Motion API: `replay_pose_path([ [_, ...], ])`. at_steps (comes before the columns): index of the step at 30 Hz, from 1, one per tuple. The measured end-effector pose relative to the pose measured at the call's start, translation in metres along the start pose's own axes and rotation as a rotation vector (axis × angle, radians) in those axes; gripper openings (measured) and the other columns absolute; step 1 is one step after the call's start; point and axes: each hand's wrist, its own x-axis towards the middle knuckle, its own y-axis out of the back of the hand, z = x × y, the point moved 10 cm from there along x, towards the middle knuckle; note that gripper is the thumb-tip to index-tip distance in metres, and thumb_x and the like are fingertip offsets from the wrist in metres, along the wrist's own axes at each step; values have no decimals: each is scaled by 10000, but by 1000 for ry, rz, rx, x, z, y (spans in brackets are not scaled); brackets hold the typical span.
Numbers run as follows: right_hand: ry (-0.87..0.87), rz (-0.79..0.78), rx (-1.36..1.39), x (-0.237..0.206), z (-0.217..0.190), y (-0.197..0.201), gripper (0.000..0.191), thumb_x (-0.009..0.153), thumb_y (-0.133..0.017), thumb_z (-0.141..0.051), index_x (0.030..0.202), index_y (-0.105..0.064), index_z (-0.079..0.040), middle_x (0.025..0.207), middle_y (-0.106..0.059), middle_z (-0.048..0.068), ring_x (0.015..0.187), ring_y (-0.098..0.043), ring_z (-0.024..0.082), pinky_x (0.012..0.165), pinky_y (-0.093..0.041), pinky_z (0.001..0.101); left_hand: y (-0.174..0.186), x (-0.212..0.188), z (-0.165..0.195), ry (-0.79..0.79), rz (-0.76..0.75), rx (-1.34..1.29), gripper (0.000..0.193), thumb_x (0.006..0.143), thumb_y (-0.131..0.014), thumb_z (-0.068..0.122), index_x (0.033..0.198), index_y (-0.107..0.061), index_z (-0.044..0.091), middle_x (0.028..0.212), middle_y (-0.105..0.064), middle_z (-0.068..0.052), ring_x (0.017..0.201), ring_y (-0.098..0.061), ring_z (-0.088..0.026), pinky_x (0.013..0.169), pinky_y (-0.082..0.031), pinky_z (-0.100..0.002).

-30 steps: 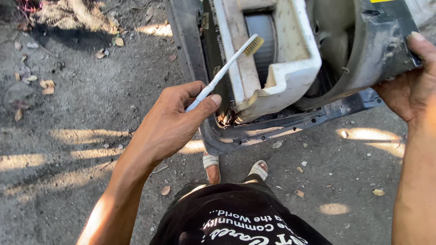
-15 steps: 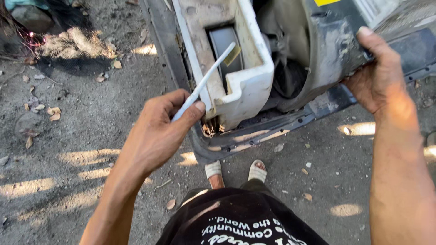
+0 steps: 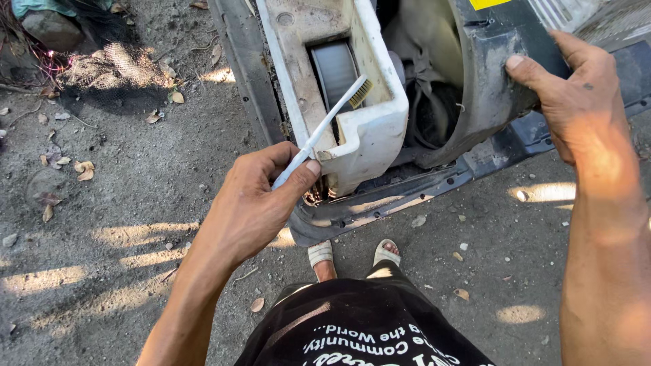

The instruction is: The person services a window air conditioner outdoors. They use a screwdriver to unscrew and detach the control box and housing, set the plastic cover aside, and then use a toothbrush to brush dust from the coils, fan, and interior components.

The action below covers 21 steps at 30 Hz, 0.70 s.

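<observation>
My left hand (image 3: 252,202) grips a white toothbrush (image 3: 324,130) by its handle, the bristled head resting against the inner edge of a white plastic housing (image 3: 369,132). Inside that housing a grey ribbed fan drum (image 3: 333,68) shows. My right hand (image 3: 573,95) clasps the rim of a dark grey curved casing (image 3: 485,74) to the right of the housing. Both parts sit on a dark metal base frame (image 3: 380,200) lying on the ground.
The ground is bare packed dirt (image 3: 122,224) with dry leaves and small stones. A heap of tangled netting and debris (image 3: 88,61) lies at the upper left. My sandalled feet (image 3: 352,254) stand just below the frame's front edge.
The toothbrush head has shifted a little along the housing's inner edge. My right hand stays on the dark casing; the view has moved slightly.
</observation>
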Motion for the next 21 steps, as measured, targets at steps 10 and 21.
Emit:
replay_pose_path([
  [10,116,-87,39,-10,-2,-3,399,1025,-700,-212,1360,-634,-6,1143,-701,52,980,-637,101,873,-526,243,-6,-2,-3,98,50,130,371,926,-622,362,1078,-766,57,726,-729,-46,607,-579,-131,553,-461,-321],
  [21,120,-357,194,12,24,13,649,974,-713,-356,1513,-527,-48,1285,-717,143,1177,-655,198,1032,-515,354,-17,-29,15,540,473,255,434,947,-611,417,1094,-771,43,751,-655,-112,607,-491,-188,547,-414,-367],
])
